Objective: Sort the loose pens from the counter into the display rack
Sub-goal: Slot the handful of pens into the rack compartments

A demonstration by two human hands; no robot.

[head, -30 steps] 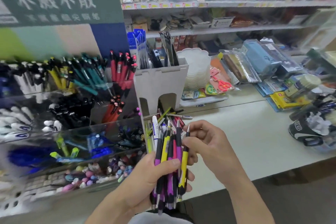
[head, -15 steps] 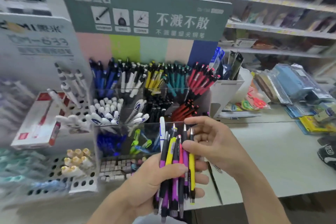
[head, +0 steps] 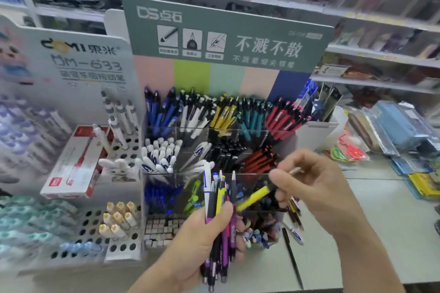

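Nearest me, my left hand point(head: 204, 233) grips a bundle of pens point(head: 220, 228), fingers wrapped round the barrels, tips up. Just past it my right hand point(head: 307, 188) pinches one yellow pen point(head: 253, 197) between thumb and fingers, held slantwise apart from the bundle. A few loose pens point(head: 294, 219) lie on the table point(head: 371, 233) beside the rack point(head: 214, 150). I judge I'm mid-sort: next I must carry the yellow pen to the yellow compartment point(head: 225, 114) in the back row.
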